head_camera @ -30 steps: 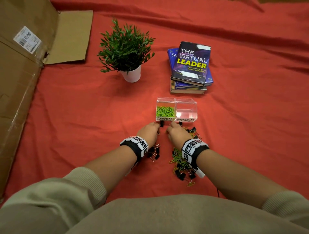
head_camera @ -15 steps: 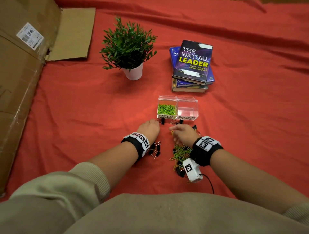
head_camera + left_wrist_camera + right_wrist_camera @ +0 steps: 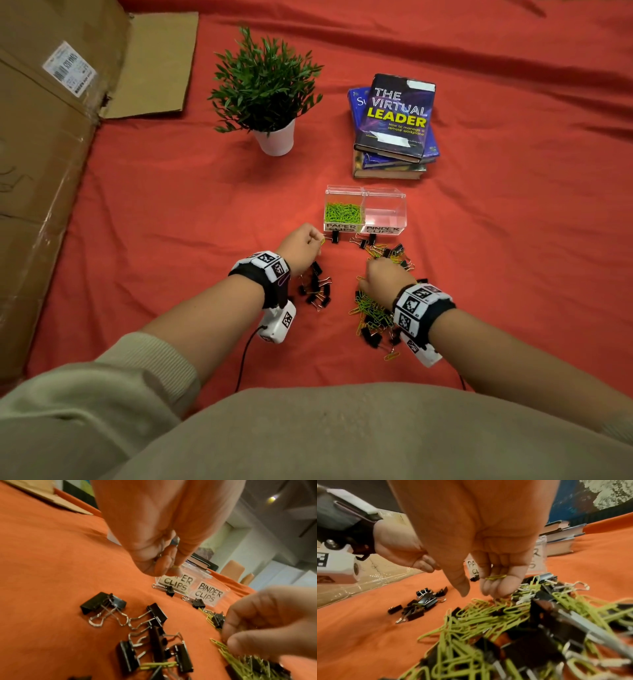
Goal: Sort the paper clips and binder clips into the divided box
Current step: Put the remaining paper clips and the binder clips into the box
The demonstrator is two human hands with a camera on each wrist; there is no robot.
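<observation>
The clear divided box (image 3: 385, 214) holds green paper clips (image 3: 343, 211) in its left cell, labelled PAPER CLIPS; the right cell, labelled BINDER CLIPS, looks bare. Just left of the box front, my left hand (image 3: 320, 241) pinches a green paper clip (image 3: 175, 566) at its fingertips. My right hand (image 3: 371, 265) hovers over a mixed pile (image 3: 373, 315) of green paper clips and black binder clips. Its curled fingers (image 3: 498, 588) hold a green paper clip (image 3: 495, 577). A smaller heap of black binder clips (image 3: 317, 286) lies under my left wrist.
Two stray binder clips (image 3: 335, 236) lie against the box front. A potted plant (image 3: 265, 92) and a stack of books (image 3: 394, 126) stand behind the box on the red cloth. Flattened cardboard (image 3: 44, 164) covers the left side.
My right hand has drawn back from the box front to the mixed pile. My left hand has turned and lifted slightly, now with a green clip at its fingertips.
</observation>
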